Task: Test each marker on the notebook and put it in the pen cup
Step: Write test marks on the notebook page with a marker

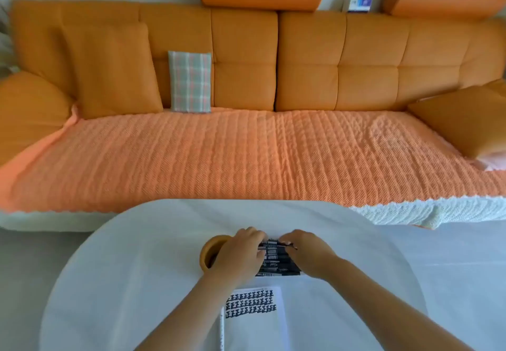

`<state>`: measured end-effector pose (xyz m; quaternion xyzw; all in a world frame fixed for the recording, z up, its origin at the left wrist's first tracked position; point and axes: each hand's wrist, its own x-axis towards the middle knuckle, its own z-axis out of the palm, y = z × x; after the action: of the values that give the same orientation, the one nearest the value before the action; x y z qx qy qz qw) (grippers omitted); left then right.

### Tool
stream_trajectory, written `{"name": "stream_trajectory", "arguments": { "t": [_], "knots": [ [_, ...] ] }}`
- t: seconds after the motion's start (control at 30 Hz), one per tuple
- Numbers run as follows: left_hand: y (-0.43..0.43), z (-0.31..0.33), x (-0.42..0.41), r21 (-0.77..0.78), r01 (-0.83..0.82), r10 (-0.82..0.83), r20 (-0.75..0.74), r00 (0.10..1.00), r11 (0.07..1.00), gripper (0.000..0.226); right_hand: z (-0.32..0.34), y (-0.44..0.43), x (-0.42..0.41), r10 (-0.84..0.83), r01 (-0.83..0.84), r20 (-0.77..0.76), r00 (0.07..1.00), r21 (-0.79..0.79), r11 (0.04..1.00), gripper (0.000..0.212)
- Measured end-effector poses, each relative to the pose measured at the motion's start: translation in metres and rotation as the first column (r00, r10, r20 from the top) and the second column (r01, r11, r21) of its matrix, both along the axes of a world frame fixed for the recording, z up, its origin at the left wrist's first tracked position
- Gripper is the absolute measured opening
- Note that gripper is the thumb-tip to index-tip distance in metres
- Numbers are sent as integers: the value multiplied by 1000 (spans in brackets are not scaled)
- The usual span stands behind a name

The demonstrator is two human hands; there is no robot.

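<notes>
left hand [241,252] rests bent fingers on the markers [276,263] beside the cup [209,252], grip unclear; right hand [308,255] pinches the farthest marker [272,242]; notebook [254,320] lies nearer on the table [137,282].

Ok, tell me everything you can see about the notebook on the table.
The notebook lies flat on the white table. Its showing page is white paper with three rows of dark marks across the top; the rest is blank. A dotted binding strip runs down its left edge. The left forearm covers its upper left corner; its lower end runs out of view. The markers lie just beyond its far edge.
</notes>
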<state>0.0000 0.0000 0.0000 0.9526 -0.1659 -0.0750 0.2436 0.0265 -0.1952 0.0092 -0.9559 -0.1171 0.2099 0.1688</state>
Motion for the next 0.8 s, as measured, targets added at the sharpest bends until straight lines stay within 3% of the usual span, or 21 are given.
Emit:
{"name": "stream_trajectory", "arguments": {
  "t": [0.23, 0.37, 0.57, 0.7, 0.8],
  "knots": [
    [-12, -75, 26, 307, 165, -214, 134, 968, 937, 37, -74, 1, 25, 240, -217, 124, 963, -174, 960, 36],
    [-11, -98, 28, 279, 140, -212, 245, 946, 950, 30, -91, -4, 28, 303, -256, 212, 929, -224, 940, 35],
    [-11, -114, 28, 287, 103, -221, 415, 883, 952, 19, -105, -15, 24, 208, -204, 352, 913, -50, 978, 22],
    [-11, -110, 26, 229, 113, -219, 518, 827, 967, 27, -98, -20, 9, 50, -144, 405, 913, 204, 968, 11],
    [-10, -99, 11, 163, 106, -183, 582, 793, 981, 24, -92, -20, -12, -120, -85, 406, 906, 452, 888, 12]
  ]
}}
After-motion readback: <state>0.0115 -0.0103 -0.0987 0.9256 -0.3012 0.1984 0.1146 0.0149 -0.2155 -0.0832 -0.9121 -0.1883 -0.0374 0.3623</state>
